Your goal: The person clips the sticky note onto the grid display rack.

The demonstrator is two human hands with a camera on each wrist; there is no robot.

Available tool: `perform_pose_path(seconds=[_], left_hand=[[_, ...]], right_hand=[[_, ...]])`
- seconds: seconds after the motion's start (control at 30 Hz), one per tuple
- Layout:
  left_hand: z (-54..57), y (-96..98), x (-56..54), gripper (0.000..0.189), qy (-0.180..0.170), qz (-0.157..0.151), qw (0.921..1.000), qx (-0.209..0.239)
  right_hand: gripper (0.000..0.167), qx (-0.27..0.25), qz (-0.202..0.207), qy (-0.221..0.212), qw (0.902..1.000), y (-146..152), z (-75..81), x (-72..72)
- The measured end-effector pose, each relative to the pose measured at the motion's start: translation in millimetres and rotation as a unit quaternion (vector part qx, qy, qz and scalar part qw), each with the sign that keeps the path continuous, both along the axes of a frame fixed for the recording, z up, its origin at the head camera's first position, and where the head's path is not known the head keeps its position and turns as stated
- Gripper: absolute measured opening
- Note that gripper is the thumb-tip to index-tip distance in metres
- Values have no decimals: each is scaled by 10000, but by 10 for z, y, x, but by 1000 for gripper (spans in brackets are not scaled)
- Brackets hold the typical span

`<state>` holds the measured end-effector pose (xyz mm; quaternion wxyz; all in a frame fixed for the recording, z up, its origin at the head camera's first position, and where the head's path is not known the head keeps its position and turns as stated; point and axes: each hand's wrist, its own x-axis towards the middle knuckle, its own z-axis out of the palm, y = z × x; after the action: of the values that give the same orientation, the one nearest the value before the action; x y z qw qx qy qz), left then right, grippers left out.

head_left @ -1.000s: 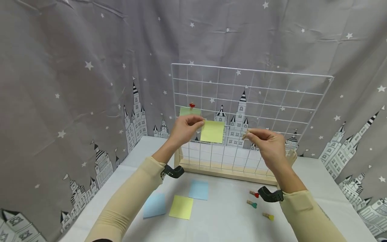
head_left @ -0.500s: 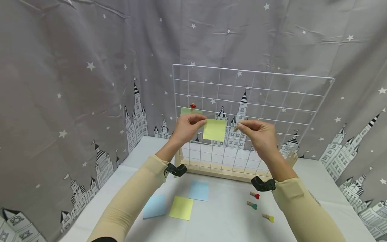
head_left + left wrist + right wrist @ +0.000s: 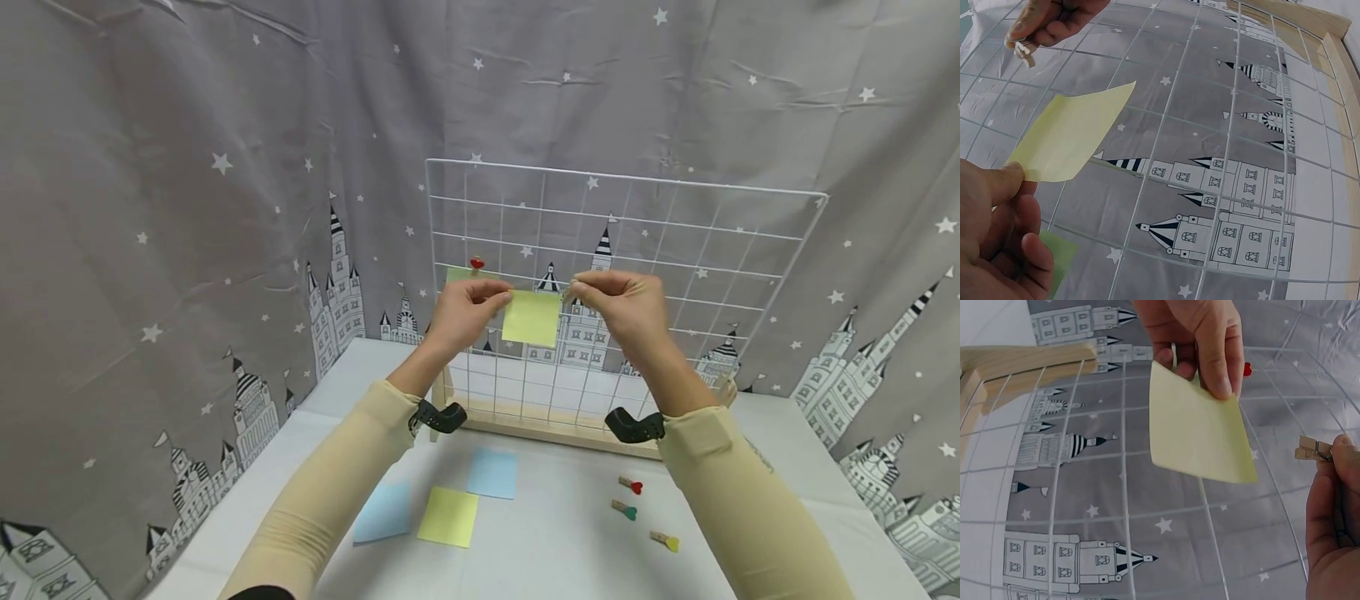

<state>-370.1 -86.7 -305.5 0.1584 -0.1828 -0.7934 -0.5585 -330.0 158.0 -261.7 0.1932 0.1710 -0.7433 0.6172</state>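
Observation:
My left hand point(image 3: 467, 315) pinches a yellow sticky note point(image 3: 531, 319) by its upper left corner, holding it up in front of a white wire grid point(image 3: 637, 177). Just right of the note, my right hand point(image 3: 628, 310) pinches a small wooden clothespin point(image 3: 1315, 450) between thumb and fingers; its jaws point toward the note, with a gap between the two in the right wrist view. Behind my left hand, a green note point(image 3: 1062, 257) hangs on the grid under a clothespin with a red heart point(image 3: 477, 262).
On the white table lie two blue notes point(image 3: 492, 473) and another yellow note point(image 3: 448, 517). To the right are clothespins with a red heart point(image 3: 632, 485), a green heart point(image 3: 624, 509) and a yellow heart point(image 3: 664, 542). A wooden base point(image 3: 540, 425) carries the grid before a grey curtain.
My right hand has moved left and up with the clothespin, coming close to the yellow note's upper right corner. The left hand has raised the note slightly.

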Motion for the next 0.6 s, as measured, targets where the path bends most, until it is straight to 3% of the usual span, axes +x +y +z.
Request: perform_pose_path(seconds=[0.33, 0.6], left_hand=[[73, 58, -31, 18, 199, -26, 9997, 106], [105, 99, -25, 18, 90, -39, 9996, 251]], right_hand=[[23, -15, 48, -99, 9999, -115, 103, -82], [15, -106, 206, -262, 9994, -165, 136, -163]])
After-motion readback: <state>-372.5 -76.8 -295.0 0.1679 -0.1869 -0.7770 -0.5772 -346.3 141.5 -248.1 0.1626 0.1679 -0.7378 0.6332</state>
